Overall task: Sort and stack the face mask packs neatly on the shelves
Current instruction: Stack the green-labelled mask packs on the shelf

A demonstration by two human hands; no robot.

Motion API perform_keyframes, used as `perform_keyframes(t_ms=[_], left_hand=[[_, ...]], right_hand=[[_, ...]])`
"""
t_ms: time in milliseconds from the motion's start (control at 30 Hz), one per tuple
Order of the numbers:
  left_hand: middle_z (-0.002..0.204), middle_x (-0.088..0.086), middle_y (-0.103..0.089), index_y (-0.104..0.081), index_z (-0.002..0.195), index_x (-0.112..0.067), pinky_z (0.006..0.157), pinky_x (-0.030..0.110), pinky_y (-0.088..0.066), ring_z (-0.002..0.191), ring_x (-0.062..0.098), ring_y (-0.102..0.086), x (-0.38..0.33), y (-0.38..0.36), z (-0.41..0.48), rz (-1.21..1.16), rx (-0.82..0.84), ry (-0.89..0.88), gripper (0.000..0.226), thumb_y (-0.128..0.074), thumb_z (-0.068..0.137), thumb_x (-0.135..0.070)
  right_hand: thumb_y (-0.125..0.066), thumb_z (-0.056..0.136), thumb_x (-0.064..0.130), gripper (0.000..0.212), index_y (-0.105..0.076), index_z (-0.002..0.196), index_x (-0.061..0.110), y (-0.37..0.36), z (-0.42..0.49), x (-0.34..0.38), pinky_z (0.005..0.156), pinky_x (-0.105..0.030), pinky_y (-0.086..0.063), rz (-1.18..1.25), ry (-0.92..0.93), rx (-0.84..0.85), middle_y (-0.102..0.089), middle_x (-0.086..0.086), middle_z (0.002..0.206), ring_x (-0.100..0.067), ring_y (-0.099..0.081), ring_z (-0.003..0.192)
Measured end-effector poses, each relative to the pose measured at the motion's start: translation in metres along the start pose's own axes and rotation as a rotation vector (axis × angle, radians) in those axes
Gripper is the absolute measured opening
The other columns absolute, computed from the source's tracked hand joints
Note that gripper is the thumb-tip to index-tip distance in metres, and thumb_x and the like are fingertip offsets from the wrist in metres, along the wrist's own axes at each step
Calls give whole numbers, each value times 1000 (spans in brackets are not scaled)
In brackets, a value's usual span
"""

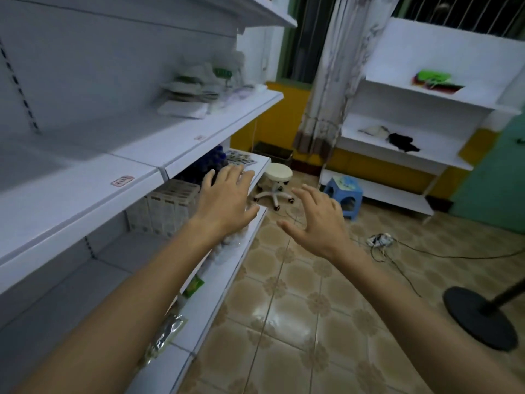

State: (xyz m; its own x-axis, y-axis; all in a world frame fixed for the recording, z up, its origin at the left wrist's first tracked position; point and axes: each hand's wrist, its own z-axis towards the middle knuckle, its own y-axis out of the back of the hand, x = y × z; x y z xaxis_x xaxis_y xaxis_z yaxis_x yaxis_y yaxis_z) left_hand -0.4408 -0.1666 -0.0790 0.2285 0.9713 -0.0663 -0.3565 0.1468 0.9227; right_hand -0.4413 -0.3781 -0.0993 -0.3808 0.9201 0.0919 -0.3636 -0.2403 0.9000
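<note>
While both arms reach out in front of the white shelves (199,129), neither hand's got anything in it. Left hand (227,200) hovers over the lower shelf's front edge, fingers spread and straight. Right hand (315,220) hangs over the tiled floor (284,308), fingers apart and a bit curved, thumb out. The face mask packs (196,92) sit in a messy pile on the middle shelf, further back and well apart from both hands. White boxes (167,206) stand on the lower shelf just left of the left hand.
</note>
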Motion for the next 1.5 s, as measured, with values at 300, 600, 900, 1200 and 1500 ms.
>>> perform_keyframes(t_ms=[300, 600, 900, 1200, 1500], left_hand=[[156, 1, -27, -21, 150, -22, 115, 43, -22, 143, 21, -23, 33, -59, 153, -63, 63, -80, 75, -51, 90, -56], [156, -1, -27, -17, 152, -24, 112, 40, -25, 142, 19, -26, 32, -144, 268, -25, 180, -119, 78, -49, 90, -58], [156, -3, -26, -19, 151, -26, 113, 40, -25, 142, 18, -25, 14, -195, 405, 21, 159, 12, 79, -47, 88, -64], [153, 2, -35, -33, 149, -22, 108, 42, -31, 139, 23, -33, 52, -180, 453, 59, -19, 297, 77, -48, 83, -59], [150, 1, -38, -34, 147, -19, 107, 39, -33, 136, 22, -35, 140, -159, 498, 123, -116, 446, 72, -49, 86, -55]], right_hand=[[-42, 86, 66, 69, -35, 145, 31, -58, 135, -67, 108, -41, -28, -88, -31, 32, -36, 1, 152, -20, -33, 138], [-50, 85, 62, 69, -38, 143, 26, -141, 230, -148, 103, -40, -31, -5, 0, 91, -42, 1, 145, -21, -40, 133], [-32, 83, 72, 79, -37, 145, 24, -183, 380, -257, 107, -43, -29, 102, 195, 89, -39, -6, 149, -25, -36, 136], [-38, 82, 71, 78, -37, 145, 24, -216, 497, -268, 109, -40, -24, 249, 390, 106, -39, -1, 149, -21, -33, 138], [-40, 83, 63, 73, -46, 140, 18, -245, 604, -186, 105, -43, -32, 497, 632, 46, -44, -9, 145, -27, -42, 132]])
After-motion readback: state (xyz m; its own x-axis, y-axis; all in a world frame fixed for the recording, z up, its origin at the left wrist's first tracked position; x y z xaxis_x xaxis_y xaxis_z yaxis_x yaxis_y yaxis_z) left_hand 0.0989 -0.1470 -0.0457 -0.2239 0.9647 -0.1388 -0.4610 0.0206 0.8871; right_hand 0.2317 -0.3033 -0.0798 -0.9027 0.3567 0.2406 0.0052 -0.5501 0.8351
